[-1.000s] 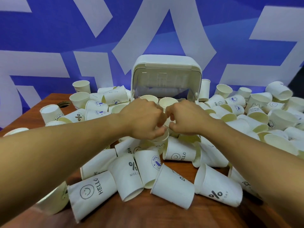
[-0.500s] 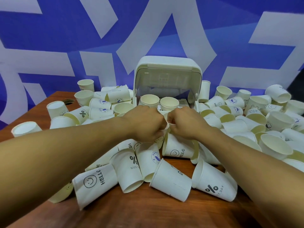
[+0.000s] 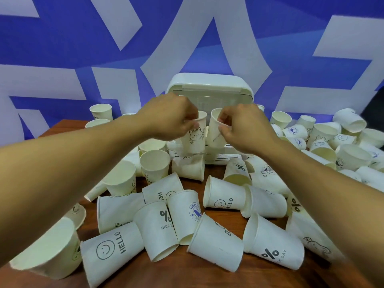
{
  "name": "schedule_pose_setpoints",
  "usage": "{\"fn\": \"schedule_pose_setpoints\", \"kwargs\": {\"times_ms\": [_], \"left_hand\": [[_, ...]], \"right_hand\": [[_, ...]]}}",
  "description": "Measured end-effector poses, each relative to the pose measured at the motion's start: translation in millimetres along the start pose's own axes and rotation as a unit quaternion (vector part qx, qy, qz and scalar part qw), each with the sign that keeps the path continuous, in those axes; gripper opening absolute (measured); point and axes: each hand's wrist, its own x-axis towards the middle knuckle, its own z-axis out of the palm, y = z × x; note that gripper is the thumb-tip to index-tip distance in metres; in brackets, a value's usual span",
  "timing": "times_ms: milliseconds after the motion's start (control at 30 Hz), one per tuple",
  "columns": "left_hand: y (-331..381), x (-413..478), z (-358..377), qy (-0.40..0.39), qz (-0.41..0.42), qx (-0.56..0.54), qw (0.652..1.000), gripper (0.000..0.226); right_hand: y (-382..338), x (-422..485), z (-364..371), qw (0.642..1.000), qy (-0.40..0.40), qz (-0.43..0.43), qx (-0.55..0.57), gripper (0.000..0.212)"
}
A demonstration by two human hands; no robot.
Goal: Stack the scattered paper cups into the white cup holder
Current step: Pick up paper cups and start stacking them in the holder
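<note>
A strip of bare brown counter [image 3: 187, 277] runs along the bottom, the widest open wood in view. Just beyond it paper cups lie on their sides, packed close. There is a smiley cup [image 3: 112, 249] printed HELLO, a percent cup [image 3: 161, 231] printed NICE DAY, a tipped cup [image 3: 216, 244] with its mouth to the left, and a second percent cup [image 3: 272, 246]. A large blurred cup [image 3: 47, 252] sits at the near left. Both forearms reach over this heap.

Behind it lies another row of tipped cups, with a few mouth-up cups [image 3: 154, 165] to the left. A small patch of bare wood shows in front of the white cup holder [image 3: 209, 86].

Over the holder's slatted base, the left hand [image 3: 172, 117] pinches the rim of a bunny cup [image 3: 195, 136], which is held mouth up. The right hand [image 3: 243, 127] pinches the rim of a tilted cup [image 3: 215, 129] just beside it. Both cups are white with thin dark print.

The holder stands at the back centre with its rounded lid raised behind the hands. To its right a pile of cups [image 3: 332, 142] spreads to the frame's edge. To its left an upright cup [image 3: 101, 111] stands near the counter's far left edge, where the wood meets the blue and white wall [image 3: 62, 48].
</note>
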Motion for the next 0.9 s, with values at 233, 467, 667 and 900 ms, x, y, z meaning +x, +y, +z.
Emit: {"fn": "schedule_pose_setpoints", "kwargs": {"times_ms": [233, 467, 667, 900], "left_hand": [[-9, 16, 4, 0.085, -0.061, 0.025, 0.994, 0.023], [-13, 24, 20, 0.095, -0.085, 0.094, 0.987, 0.02], [-14, 26, 30, 0.061, -0.094, 0.103, 0.988, 0.021], [-15, 29, 33, 0.073, -0.098, 0.106, 0.987, 0.023]], "right_hand": [[5, 20, 2, 0.997, 0.077, 0.013, 0.014, 0.015], [6, 30, 20, 0.999, 0.042, 0.003, 0.012, 0.011], [4, 31, 34, 1.0, -0.004, 0.0, -0.013, 0.016], [7, 32, 46, 0.998, -0.031, -0.017, -0.043, 0.019]]}}
